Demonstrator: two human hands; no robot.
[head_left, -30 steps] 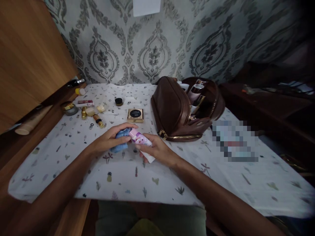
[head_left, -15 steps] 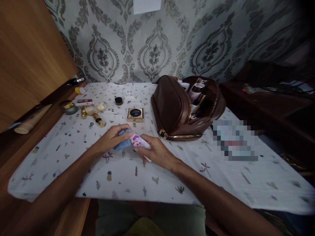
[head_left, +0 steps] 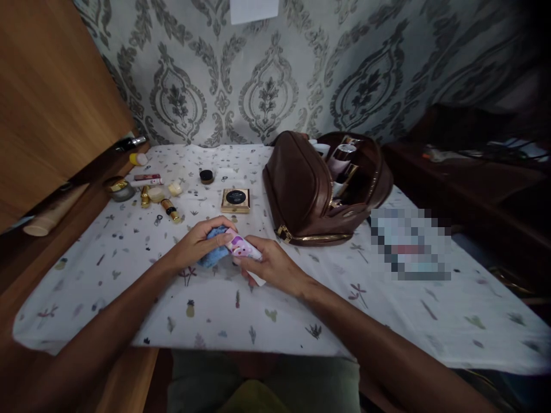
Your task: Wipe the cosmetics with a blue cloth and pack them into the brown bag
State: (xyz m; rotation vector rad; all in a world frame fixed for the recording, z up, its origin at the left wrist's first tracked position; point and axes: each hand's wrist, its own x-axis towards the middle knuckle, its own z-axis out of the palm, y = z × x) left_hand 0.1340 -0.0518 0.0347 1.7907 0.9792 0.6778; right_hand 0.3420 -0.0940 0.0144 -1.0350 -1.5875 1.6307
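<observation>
My left hand [head_left: 204, 238] is closed on a fluffy blue cloth [head_left: 210, 256], its thumb lying over the top. My right hand [head_left: 278, 265] grips a small white tube [head_left: 241, 246] with a pink and purple print, thumb and fingers on either side. The cloth presses against the left end of the tube, just above the tabletop. A white piece [head_left: 257, 279] sticks out under my right fingers; I cannot tell whether it belongs to the tube. Beyond the hands lies a gold square compact [head_left: 235, 201] with a black round label.
A brown cosmetics bag [head_left: 301, 189] stands unzipped at the back right, with bottles inside. Several items, including a gold lipstick [head_left: 171, 211] and a glass jar [head_left: 118, 188], lie at the left. A blurred-out flat object [head_left: 408, 246] rests at the right. A wooden cabinet [head_left: 55, 103] borders the left.
Both hands keep their grip on the cloth and the tube. The blue cloth shows slightly bunched differently, and more of the white piece under my right fingers is visible. The view shifted slightly.
</observation>
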